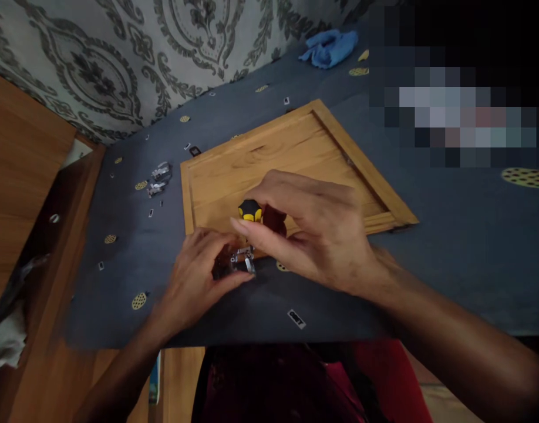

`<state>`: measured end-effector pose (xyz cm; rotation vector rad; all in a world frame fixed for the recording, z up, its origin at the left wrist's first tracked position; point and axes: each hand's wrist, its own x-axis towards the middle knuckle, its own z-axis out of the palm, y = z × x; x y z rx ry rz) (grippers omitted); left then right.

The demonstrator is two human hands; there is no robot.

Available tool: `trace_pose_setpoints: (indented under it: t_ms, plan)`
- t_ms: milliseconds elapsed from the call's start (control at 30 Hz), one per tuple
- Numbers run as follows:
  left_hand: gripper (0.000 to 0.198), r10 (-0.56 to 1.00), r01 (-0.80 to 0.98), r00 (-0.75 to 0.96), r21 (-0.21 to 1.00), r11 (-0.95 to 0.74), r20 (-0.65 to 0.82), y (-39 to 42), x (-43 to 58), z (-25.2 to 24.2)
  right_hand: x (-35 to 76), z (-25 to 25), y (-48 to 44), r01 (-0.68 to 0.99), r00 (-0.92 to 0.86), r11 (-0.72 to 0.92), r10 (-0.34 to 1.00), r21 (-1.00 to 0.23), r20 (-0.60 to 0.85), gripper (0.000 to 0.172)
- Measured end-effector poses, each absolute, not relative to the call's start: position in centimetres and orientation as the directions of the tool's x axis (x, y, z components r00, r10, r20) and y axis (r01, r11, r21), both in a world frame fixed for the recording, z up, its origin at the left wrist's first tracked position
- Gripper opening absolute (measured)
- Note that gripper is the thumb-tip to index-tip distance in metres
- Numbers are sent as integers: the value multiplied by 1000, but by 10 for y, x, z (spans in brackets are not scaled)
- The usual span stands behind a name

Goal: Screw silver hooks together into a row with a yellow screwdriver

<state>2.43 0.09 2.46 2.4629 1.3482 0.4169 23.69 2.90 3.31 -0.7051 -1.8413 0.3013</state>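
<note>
A framed wooden cabinet door lies flat on the dark patterned cloth. At its near edge sits a metal cabinet hinge, pinched between the thumb and fingers of my left hand. My right hand grips a screwdriver by its black and yellow handle, thumb and fingers closed around it. The handle's end points up toward me, above the hinge. The screwdriver's shaft and tip are mostly hidden, so whether it touches a screw cannot be seen.
More metal hinges lie on the cloth left of the door. At the back is a crumpled blue rag. A patterned wall rises behind, and wooden furniture borders the left side. The upper right is blurred out.
</note>
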Motion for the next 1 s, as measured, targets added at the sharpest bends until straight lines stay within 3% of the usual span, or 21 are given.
trace_pose_setpoints:
  t_ms: [167, 533, 767, 1000]
  plan:
    - [54, 854, 799, 507, 308, -516, 116, -11, 32, 15, 237, 35, 26, 361, -248, 762, 634, -538, 732, 18]
    - [56, 846, 772, 511, 352, -530, 154, -9, 30, 9, 235, 35, 26, 377, -248, 751, 646, -543, 721, 20]
    - [55, 872, 789, 472, 380, -483, 127, -9, 33, 8, 235, 36, 24, 416, -244, 741, 650, -527, 720, 13]
    - [60, 882, 782, 454, 416, -464, 130, -10, 33, 7, 234, 42, 17, 413, -83, 667, 706, -620, 704, 9]
